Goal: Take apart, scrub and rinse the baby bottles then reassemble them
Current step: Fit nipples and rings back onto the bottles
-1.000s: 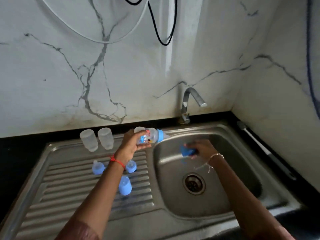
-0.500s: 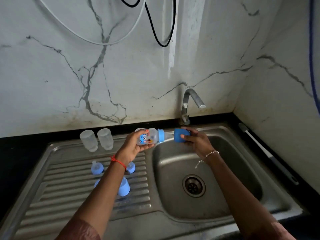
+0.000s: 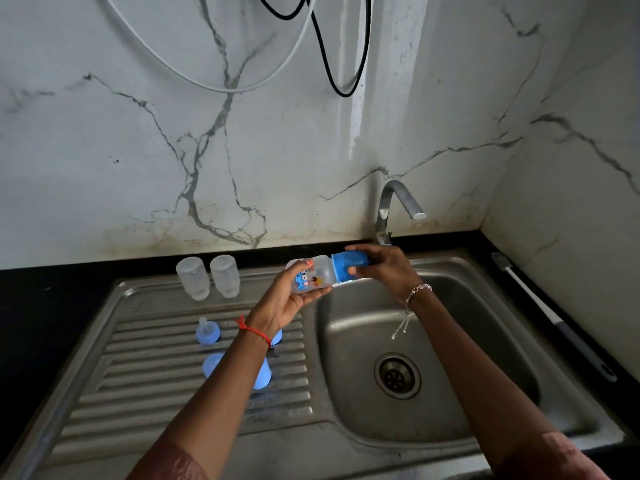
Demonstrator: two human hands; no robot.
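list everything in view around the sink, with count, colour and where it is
printed bottle: 1, clear with blue collar, held sideways above the sink's left side
cap: 1, blue, at that bottle's collar end
plain bottles: 2, clear, side by side at the back of the drainboard
teat rings: 2, blue, drainboard, one half hidden by the wrist
loose caps: 2, blue, drainboard, under the forearm
sink: 1, steel
tap: 1, steel, behind the basin
brush: 1, white and grey, counter at right
cables: 2, white and black, on the wall
left hand: grips printed bottle
right hand: holds cap
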